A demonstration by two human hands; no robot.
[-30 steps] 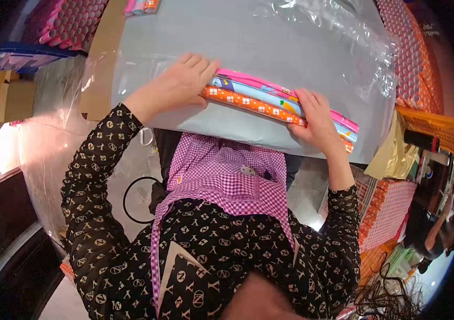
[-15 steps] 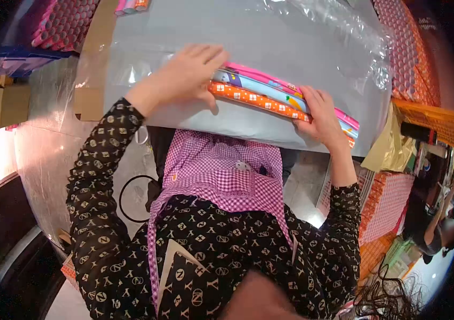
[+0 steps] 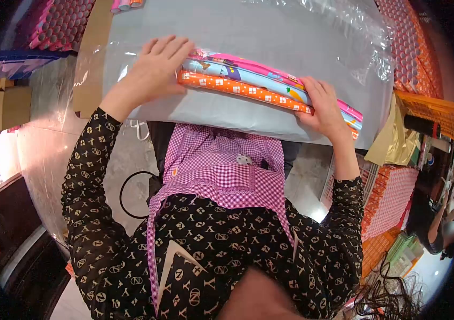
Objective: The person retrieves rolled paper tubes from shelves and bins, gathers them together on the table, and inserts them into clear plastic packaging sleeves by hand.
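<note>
Three patterned wrapping paper rolls lie side by side across the grey-covered table: a pink roll [image 3: 261, 66] at the far side, a light blue roll [image 3: 259, 80] in the middle and an orange roll [image 3: 237, 89] with white window-like marks nearest me. My left hand [image 3: 155, 69] lies at their left end, its fingers stretched and somewhat apart, covering that end. Toward the right end, my right hand [image 3: 323, 109] is closed over the rolls, fingers across the top and thumb on the near side. The rolls' right tips stick out beyond it.
Clear plastic film [image 3: 363, 48] lies crumpled at the table's far right. Stacks of rolls [image 3: 64, 24] stand at far left, with more stacked rolls [image 3: 405, 48] at right. Gold film [image 3: 389, 136] hangs by the right edge. A person [image 3: 437, 224] is at far right.
My left hand has slid left along the rolls to their left end, uncovering more of the patterns. My right hand stays in nearly the same place on them.
</note>
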